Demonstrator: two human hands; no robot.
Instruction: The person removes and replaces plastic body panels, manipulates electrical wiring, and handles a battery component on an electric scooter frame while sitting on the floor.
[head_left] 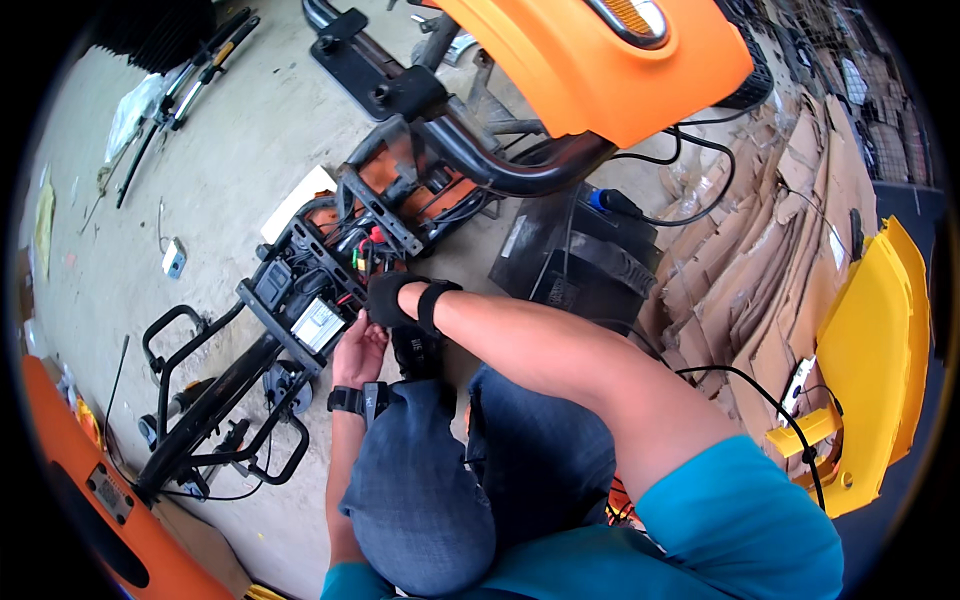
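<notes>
My left hand (360, 350), bare with a dark band at the wrist, is at the near edge of a black vehicle frame (285, 330). Its fingers are curled in a pinch, and whatever is between them is too small to make out. Close beside it, my right hand (387, 300) wears a black glove strapped at the wrist; its fingers are hidden. Both hands are next to an open bay of wires (365, 255) with red, yellow and green connectors. A silver labelled box (317, 325) sits in the frame, with a black module (272, 285) beside it.
An orange body panel (610, 70) and a thick black tube (500, 170) overhang the far side. To the right stand a black box (570, 265) with a blue plug (605, 200), stacked flattened cardboard (750, 250) and a yellow panel (880, 350). Black footrest bars (170, 350) project left.
</notes>
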